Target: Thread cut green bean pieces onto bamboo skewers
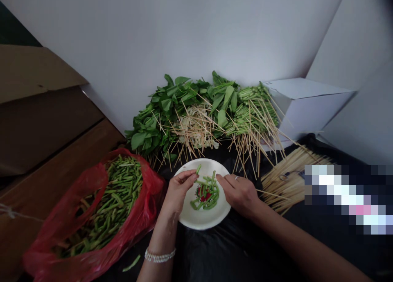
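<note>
Carefully, a short green bean piece (pixel 198 168) is pinched between the thumb and fingertips of the left hand (pixel 180 190), just above a round white bowl (pixel 204 224) with a red floral pattern. By the right hand (pixel 241 192), fingers curled narrow, a thin pale wooden skewer (pixel 264 193) is held, its tail end passing out to the right; whether its tip has been pushed into the bean piece cannot be told. More cut green bean pieces (pixel 212 199) are gathered in the middle of the bowl, between the hands.

To the left, a red translucent plastic bag (pixel 152 192) is filled with a heap of cut green beans (pixel 123 192), and one loose green bean piece (pixel 132 264) is seen near it. Everything is spread over a black plastic sheet (pixel 211 253). To the right, a bundle of bare pale skewers (pixel 278 188) is laid flat, with a ring-shaped handle (pixel 280 178) seen on top. On the far side, skewered dark green leaves (pixel 144 128), pale skewered pieces (pixel 196 122) and skewered green bean rows (pixel 251 112) are piled from left to right, beside a white cardboard box (pixel 319 110).
</note>
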